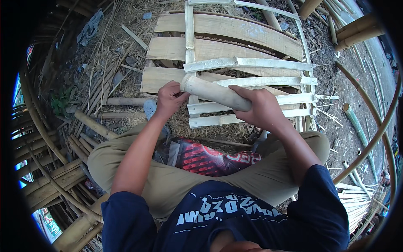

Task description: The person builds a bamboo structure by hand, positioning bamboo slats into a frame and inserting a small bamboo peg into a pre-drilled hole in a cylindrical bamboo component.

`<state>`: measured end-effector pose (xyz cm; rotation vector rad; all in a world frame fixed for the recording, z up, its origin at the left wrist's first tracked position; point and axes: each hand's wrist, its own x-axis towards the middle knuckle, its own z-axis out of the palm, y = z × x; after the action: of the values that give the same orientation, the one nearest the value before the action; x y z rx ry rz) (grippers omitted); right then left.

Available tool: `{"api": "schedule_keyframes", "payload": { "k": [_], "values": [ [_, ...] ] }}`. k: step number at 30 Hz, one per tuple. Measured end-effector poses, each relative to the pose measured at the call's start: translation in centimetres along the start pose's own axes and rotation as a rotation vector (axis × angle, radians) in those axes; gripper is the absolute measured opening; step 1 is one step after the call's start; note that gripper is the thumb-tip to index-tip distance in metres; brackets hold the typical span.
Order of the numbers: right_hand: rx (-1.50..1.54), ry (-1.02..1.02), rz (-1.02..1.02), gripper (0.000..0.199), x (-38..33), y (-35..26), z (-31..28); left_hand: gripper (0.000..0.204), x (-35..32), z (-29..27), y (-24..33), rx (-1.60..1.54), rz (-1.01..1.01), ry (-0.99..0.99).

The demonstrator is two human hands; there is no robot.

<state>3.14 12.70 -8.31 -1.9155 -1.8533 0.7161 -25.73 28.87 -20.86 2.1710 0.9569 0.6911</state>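
My right hand (261,108) is wrapped round the near right end of a thick, pale bamboo tube (216,93). The tube slants up to the left over a frame of split bamboo strips (273,65). Close to the tube's far left end, my left hand (168,100) has its fingers pinched together; whatever they hold is too small or hidden to name. Just beside those fingers runs a long upright bamboo strip (189,35), crossed by the shorter strips. Beneath the frame lie several wide wooden boards (235,26).
A red and black printed sack (205,159) lies between my crossed legs. Bamboo poles (94,124) lie on the ground at left. Curved bamboo pieces (369,147) arch up at right, near a greenish bamboo length (357,126). Straw covers the ground (113,54).
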Motion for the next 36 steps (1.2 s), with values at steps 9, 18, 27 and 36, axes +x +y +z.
{"api": "schedule_keyframes", "payload": {
  "k": [9, 18, 27, 36],
  "values": [
    [0.106, 0.058, -0.09, 0.068, -0.4, -0.7, -0.1, 0.011, -0.2, 0.5, 0.1, -0.199, 0.041, 0.073],
    [0.315, 0.189, -0.1, 0.068, -1.0, -1.3, 0.3, 0.012, 0.0, 0.9, 1.4, -0.281, -0.051, 0.103],
    [0.085, 0.126, -0.069, 0.073, -0.6, -0.6, 0.7, 0.012, 0.1, 0.2, 0.9, -0.096, 0.006, 0.038],
    [-0.066, -0.059, 0.041, 0.07, -0.1, -0.4, 0.5, 0.015, -0.5, 0.5, 0.3, -0.196, -0.118, 0.041]
  ]
}}
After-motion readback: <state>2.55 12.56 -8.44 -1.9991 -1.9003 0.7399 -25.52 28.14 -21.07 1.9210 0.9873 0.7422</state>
